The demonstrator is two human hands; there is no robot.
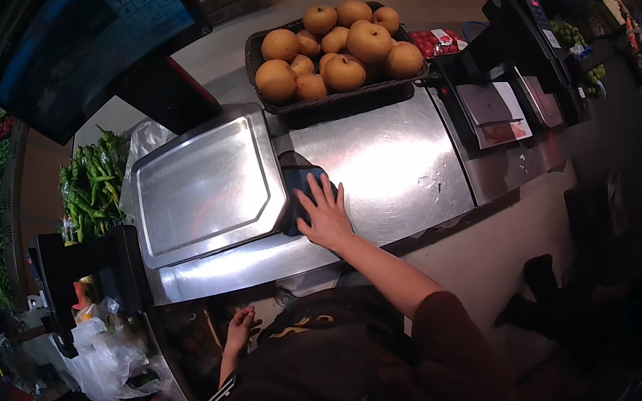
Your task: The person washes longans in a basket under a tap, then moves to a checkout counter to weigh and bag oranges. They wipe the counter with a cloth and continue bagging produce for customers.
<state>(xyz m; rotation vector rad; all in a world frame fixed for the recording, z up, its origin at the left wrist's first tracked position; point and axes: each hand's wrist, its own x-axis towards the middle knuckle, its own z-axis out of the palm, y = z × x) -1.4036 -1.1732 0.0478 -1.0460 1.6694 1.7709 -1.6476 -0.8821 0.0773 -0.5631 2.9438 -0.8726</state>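
My right hand [325, 216] lies flat with spread fingers on a dark blue flat item [296, 188], which looks like a folded cloth. That item rests on the stainless steel counter [375, 153], against the right side of a weighing scale with a bare metal pan [202, 186]. Lower down, in front of the counter edge, my left hand [242, 326] hangs beside my body with loosely bent fingers and nothing visible in it. Beyond the counter's middle stands a dark woven basket [333, 97] heaped with round yellow-brown pears [368, 42].
A touchscreen display [108, 24] rises at the upper left. Green peppers [94, 185] lie left of the scale. Clear plastic bags [109, 361] hang at the lower left. A black device [531, 52] and packed red fruit [436, 42] are at the upper right.
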